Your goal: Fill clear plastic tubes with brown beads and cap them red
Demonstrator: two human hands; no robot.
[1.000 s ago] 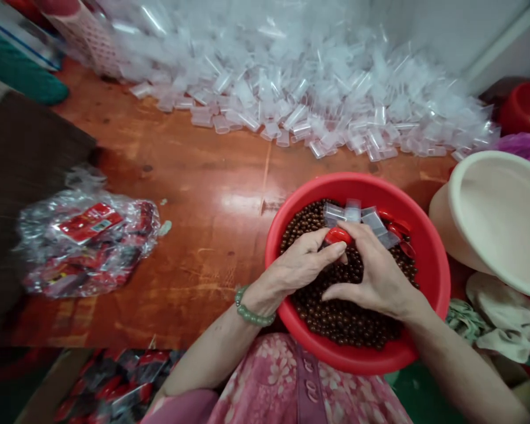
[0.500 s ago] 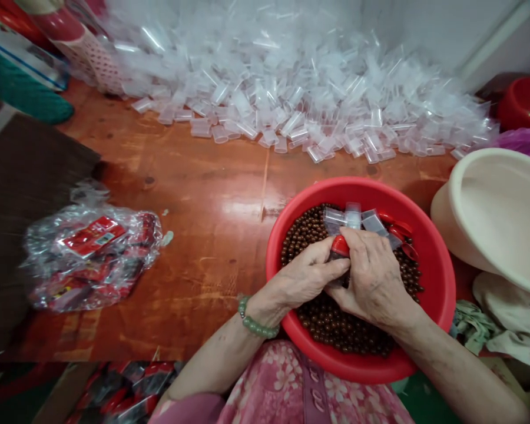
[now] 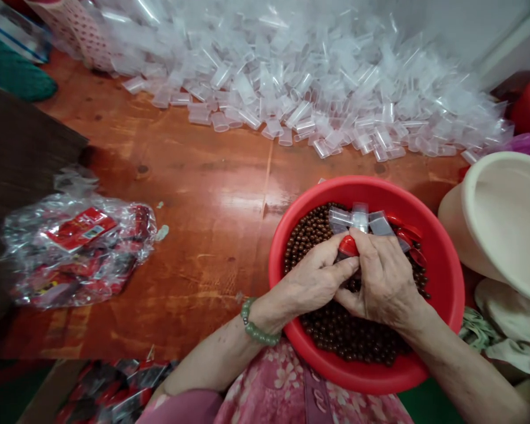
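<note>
A small clear container with a red cap (image 3: 348, 245) is pinched between my two hands over a red basin (image 3: 453, 288). My left hand (image 3: 313, 278), with a green bead bracelet (image 3: 259, 331) at the wrist, closes round its side. My right hand (image 3: 385, 277) is closed on it too, thumb and fingers at the cap; its lower part is mostly hidden. Brown glossy balls (image 3: 307, 232) fill much of the basin. On top of them, just beyond my fingers, lie several clear plastic tubes (image 3: 341, 219) and red plastic pieces (image 3: 404, 225).
Clear tubes (image 3: 300, 112) are heaped along the back of the wooden table (image 3: 194, 235). A plastic bag of red packages (image 3: 82, 229) lies at left beside a dark box (image 3: 22, 153). Right of the basin stand a cream tub (image 3: 468, 218) and crumpled cloths (image 3: 507, 324).
The view has shifted slightly, so the table items at left sit further left and the basin a little further right. Both hands keep their grip on the red-capped container.
</note>
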